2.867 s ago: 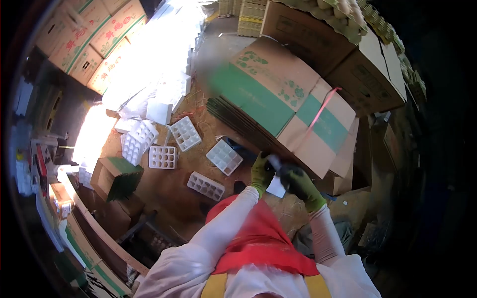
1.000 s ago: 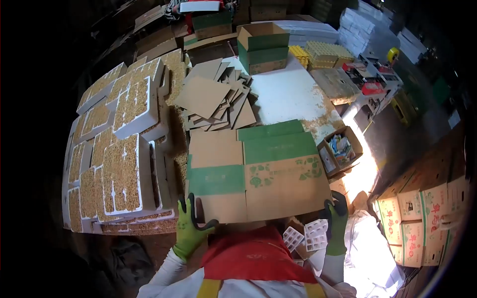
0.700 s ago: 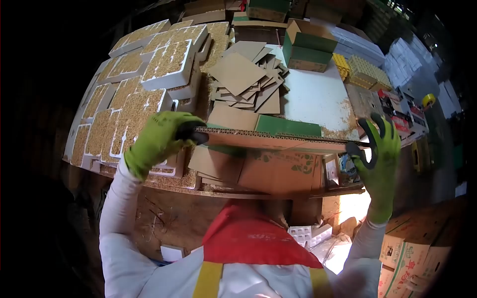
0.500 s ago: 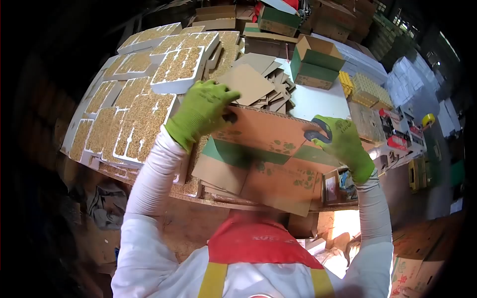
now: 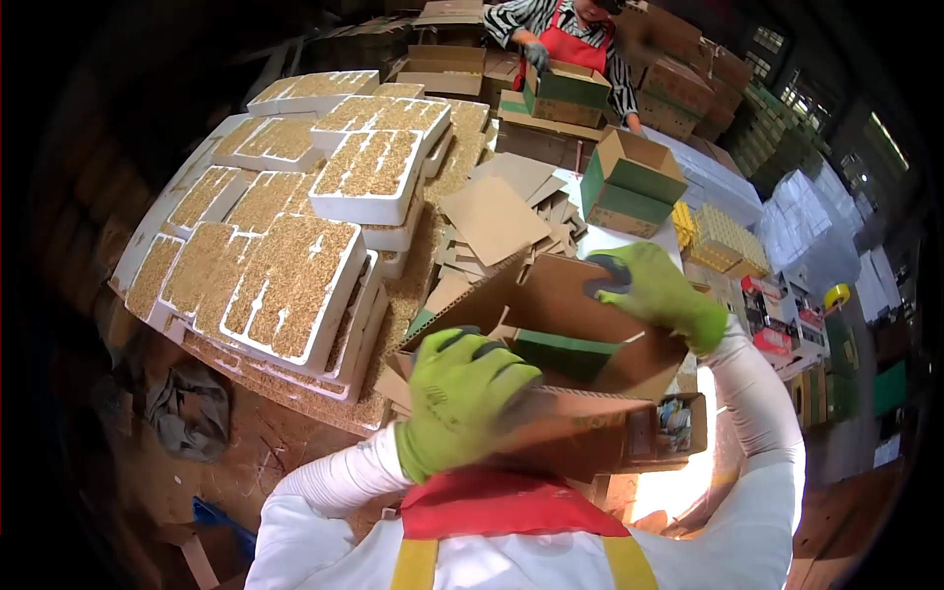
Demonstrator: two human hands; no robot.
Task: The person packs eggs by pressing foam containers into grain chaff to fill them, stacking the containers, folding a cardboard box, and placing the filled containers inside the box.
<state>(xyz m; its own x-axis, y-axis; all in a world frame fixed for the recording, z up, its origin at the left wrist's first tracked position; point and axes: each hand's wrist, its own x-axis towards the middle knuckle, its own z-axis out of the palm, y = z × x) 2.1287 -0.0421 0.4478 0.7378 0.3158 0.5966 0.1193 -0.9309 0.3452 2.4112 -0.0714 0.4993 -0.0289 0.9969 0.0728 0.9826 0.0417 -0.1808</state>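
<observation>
Between my hands stands a brown cardboard box [image 5: 580, 290] with green printing, its top opened out and its inside facing up. My left hand [image 5: 462, 398], in a green glove with dark fingertips, grips the near left edge. At the far right rim, the gloved fingers of my right hand [image 5: 654, 295] close over the wall. A green strip shows inside the box; its bottom is partly hidden. Just beyond lie loose flat cardboard pieces [image 5: 497, 216].
White foam trays [image 5: 369, 206] filled with tan grain-like material are stacked on the left of the table. An open green-and-brown box [image 5: 629, 187] stands beyond the cardboard pieces, with yellow egg-tray-like stacks [image 5: 726, 241] to its right. Across the table, a person in a red apron [image 5: 570, 44] handles another box.
The flattened box has been opened out into a hollow shape. My left hand moved down toward me, while my right hand stayed near the far edge. A co-worker has come into view.
</observation>
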